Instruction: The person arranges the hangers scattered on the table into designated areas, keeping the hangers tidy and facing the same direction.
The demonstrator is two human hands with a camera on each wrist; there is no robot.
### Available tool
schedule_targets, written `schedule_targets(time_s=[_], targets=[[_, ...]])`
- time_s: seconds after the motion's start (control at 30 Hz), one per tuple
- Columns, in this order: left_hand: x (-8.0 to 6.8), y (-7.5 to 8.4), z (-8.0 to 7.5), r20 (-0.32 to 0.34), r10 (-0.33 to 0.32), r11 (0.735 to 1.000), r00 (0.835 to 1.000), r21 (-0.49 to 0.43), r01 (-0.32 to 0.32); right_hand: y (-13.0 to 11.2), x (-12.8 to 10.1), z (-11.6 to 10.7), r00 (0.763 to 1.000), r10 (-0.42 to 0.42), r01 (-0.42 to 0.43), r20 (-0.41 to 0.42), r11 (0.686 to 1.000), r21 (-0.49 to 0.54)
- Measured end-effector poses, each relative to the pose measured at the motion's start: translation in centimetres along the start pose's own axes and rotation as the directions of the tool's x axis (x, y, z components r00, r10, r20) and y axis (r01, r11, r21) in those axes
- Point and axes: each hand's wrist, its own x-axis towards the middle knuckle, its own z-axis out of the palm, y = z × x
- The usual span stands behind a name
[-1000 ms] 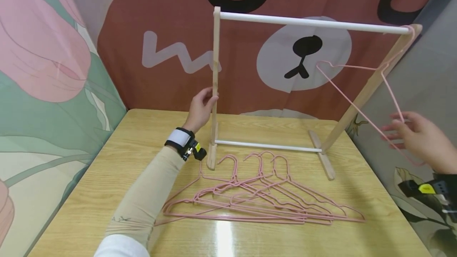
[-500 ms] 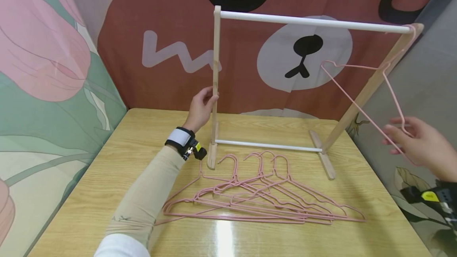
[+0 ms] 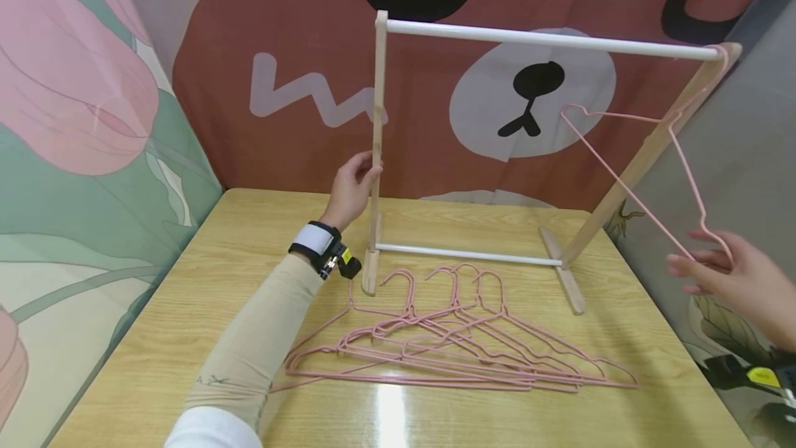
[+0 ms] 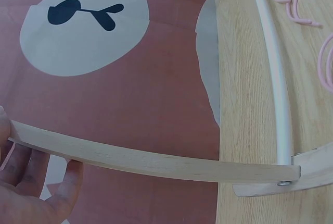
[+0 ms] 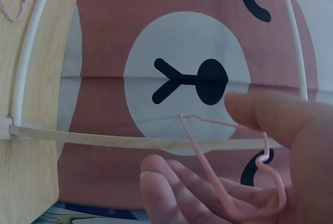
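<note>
"Colour of the hangers (image 3: 409, 311)?"

"Pink, plain throughout. Rack bars (image 3: 552, 40) are white, rack posts (image 3: 378, 109) pale beige wood."

"Backdrops?"

"Far curtain (image 3: 298, 157): reddish-brown, bearing a pale grey muzzle (image 3: 475, 116) and black nose (image 3: 539, 79). Left curtain (image 3: 43, 206): pink tulip (image 3: 74, 81) on green."

"Table (image 3: 186, 275)?"

"Yellowish-brown, with wood grain."

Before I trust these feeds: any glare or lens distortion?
Head view: a glare patch on the table, below the pink hangers in frame; left wrist view: the white lower bar bows, probably lens distortion; right wrist view: the same bar curves, and the picture looks dimmer.
</note>
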Motion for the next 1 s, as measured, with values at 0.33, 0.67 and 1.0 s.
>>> schedule_targets(time_s=[0.33,0.67,1.0], targets=[[0.2,-0.2,0.2,-0.001,0.006,1.0,1.0,-0.001,-0.006,3.9,-2.0,-0.8,0.997,-0.056,0.053,0.048,0.997,0.062],[0.2,0.1,0.2,0.001,0.004,1.0,1.0,0.013,-0.004,5.5,-2.7,0.7,0.982,0.032,-0.012,0.185,0.994,-0.108],[0.1,0.0,0.1,-0.007,0.006,1.0,1.0,0.016,-0.005,6.0,-1.4,5.2,0.911,0.116,-0.039,0.396,0.98,-0.196]])
